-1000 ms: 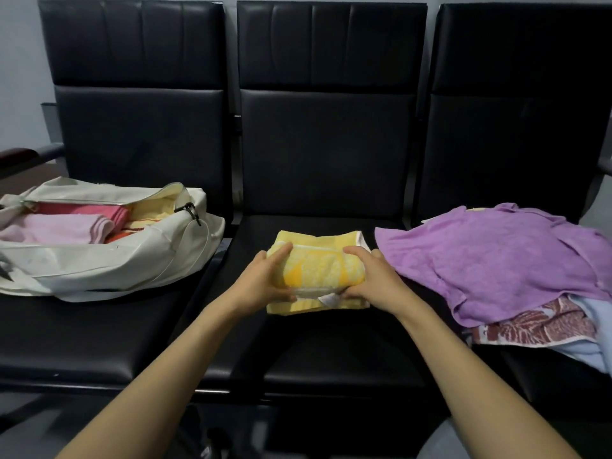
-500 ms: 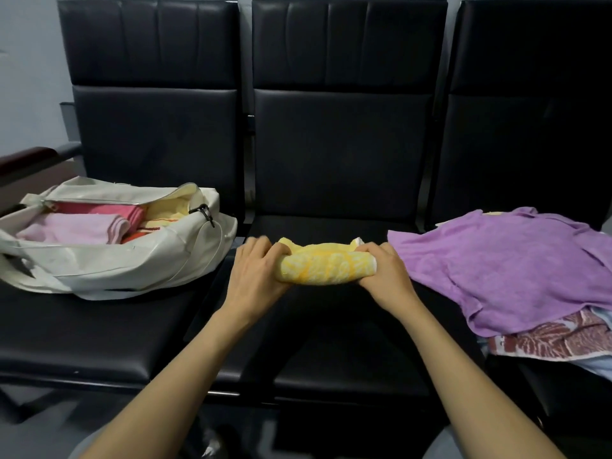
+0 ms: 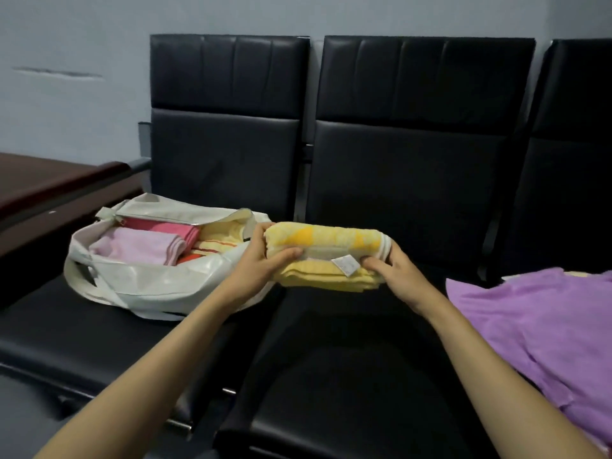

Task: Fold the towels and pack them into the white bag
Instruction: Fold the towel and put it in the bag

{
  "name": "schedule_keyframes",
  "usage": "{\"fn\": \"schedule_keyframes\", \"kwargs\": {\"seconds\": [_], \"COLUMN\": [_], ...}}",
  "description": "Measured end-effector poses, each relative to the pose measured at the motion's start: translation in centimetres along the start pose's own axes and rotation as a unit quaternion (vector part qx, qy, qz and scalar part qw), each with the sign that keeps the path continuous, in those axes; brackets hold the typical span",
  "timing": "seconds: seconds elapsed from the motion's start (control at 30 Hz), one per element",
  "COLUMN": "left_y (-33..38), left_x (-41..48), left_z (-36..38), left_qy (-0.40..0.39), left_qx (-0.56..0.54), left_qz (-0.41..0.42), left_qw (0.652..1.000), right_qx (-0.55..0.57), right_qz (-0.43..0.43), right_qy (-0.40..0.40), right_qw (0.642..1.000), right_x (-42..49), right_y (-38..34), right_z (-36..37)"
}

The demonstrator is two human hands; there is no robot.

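Note:
A folded yellow towel [image 3: 326,253] with a small white label hangs in the air above the middle seat, just right of the white bag [image 3: 159,286]. My left hand [image 3: 261,263] grips its left end, thumb on the near side. My right hand [image 3: 394,273] grips its right end the same way. The bag lies open on the left seat and holds folded pink, red and yellow striped towels. A purple towel [image 3: 543,323] lies unfolded on the right seat.
The row of black padded seats [image 3: 347,376] has tall backrests against a grey wall. A dark red table top [image 3: 49,180] stands to the left of the bag. The bag's strap hangs at its near left side.
Both hands lifted the folded yellow towel off the middle seat and carried it left toward the bag. The view has swung left, so the bag sits nearer the centre.

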State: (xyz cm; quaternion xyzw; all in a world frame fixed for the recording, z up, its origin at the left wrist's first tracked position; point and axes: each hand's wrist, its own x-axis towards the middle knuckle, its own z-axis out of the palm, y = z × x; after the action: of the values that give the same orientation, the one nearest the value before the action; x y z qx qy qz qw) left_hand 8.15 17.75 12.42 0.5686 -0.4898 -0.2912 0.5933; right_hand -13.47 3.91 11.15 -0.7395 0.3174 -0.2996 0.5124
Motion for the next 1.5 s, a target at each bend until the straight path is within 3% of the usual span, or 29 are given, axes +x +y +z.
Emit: {"fn": "schedule_keyframes", "kwargs": {"seconds": [0.13,0.23,0.3,0.4,0.57,0.67,0.77,0.97,1.17,1.3,1.5], "left_y": [-1.7,-2.4,-2.6,-3.7,-5.1,-5.4,-5.7,-7.6,-8.4,-8.3,-9.5], "left_x": [2.1,3.5,4.3,5.7,8.9,11.2,12.2,11.7,11.4,11.4,12.7], "left_z": [-3.8,-6.9,-9.0,-12.8,-17.7,-20.5,-22.1,-23.0,-22.9,-22.4,-20.0], "left_qy": [0.055,0.013,0.017,0.087,0.232,0.271,0.255,0.166,0.19,0.194,0.142], "left_qx": [-0.044,-0.06,-0.029,0.05,0.156,0.2,0.319,0.328,0.289,0.281,0.363], "left_qz": [-0.065,-0.084,-0.088,-0.109,-0.151,-0.193,-0.247,-0.236,-0.206,-0.209,-0.256], "left_qw": [0.995,0.995,0.996,0.989,0.948,0.922,0.879,0.9,0.915,0.917,0.885], "right_qx": [-0.029,-0.002,0.061,0.107,-0.026,-0.094,-0.055,-0.037,0.011,-0.136,-0.153], "right_qz": [-0.014,0.015,0.053,0.089,0.086,0.123,0.166,0.218,0.245,0.185,0.2], "right_qy": [-0.004,-0.015,-0.056,-0.12,-0.076,-0.059,-0.086,-0.136,-0.216,-0.103,-0.074], "right_qw": [0.999,1.0,0.995,0.983,0.993,0.986,0.981,0.966,0.945,0.968,0.965], "right_x": [4.4,7.4,9.2,11.6,16.8,19.4,20.6,22.3,22.1,22.3,22.6], "right_y": [-0.5,-0.4,-0.5,-1.5,-5.1,-6.4,-6.6,-5.3,-4.4,-4.2,-3.2], "right_z": [3.8,6.4,7.9,11.2,18.3,21.4,23.4,23.9,23.0,23.4,21.9]}}
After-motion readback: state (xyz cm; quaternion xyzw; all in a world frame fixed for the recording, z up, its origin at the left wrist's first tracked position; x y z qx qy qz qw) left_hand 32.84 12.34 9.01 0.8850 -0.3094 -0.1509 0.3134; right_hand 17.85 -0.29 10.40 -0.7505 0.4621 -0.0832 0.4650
